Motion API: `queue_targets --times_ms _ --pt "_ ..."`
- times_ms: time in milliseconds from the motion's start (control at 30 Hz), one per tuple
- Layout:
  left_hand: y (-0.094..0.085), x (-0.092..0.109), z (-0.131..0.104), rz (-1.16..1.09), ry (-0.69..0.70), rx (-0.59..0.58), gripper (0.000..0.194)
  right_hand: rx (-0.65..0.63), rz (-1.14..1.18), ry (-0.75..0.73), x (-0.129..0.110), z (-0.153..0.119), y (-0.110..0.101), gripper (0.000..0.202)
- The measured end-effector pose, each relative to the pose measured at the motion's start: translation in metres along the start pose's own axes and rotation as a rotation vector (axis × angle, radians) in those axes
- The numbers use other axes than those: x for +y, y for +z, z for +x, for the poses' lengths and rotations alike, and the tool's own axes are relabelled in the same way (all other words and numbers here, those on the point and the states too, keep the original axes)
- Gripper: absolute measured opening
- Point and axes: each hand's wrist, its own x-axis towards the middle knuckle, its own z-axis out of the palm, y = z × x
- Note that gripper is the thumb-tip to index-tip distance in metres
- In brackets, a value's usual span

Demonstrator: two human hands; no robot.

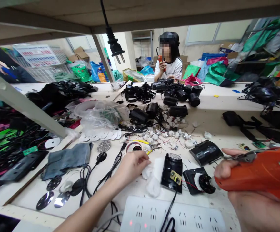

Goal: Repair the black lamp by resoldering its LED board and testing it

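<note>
My left hand (136, 162) reaches over the middle of the table with fingers bent together. It is beside a white ring-shaped roll (128, 146) and yellow-handled pliers (152, 148); whatever the fingertips hold, if anything, is hidden. In my right hand (223, 167) is a large orange handheld tool (253, 174), gripped around its body. Its nozzle end is close to a black slotted disc (206, 183) on a black housing part (193, 180). Left of that lies an open black housing (171, 175) with a small circuit board (176, 177) and a red wire.
A white power strip (171, 216) occupies the front. White-capped small motors (171, 133) and black housings (140, 115) are piled behind. Black cables (86, 180) and a grey cloth (66, 159) lie left. A plug (115, 46) hangs overhead. Opposite sits a person (178, 66) holding an orange tool.
</note>
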Motion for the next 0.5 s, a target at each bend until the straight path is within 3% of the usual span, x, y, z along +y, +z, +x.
queue_targets --times_ms 133,367,500 --pt "-0.006 -0.002 0.025 0.174 -0.034 0.084 0.013 -0.021 -0.016 -0.105 -0.006 0.001 0.012 0.055" --pt "0.012 0.014 0.039 0.345 -0.001 0.007 0.013 -0.025 0.034 -0.166 -0.006 0.002 0.014 0.042" --pt "0.011 0.01 0.041 0.338 0.02 -0.019 0.016 -0.037 0.039 -0.185 0.0 0.004 0.009 0.042"
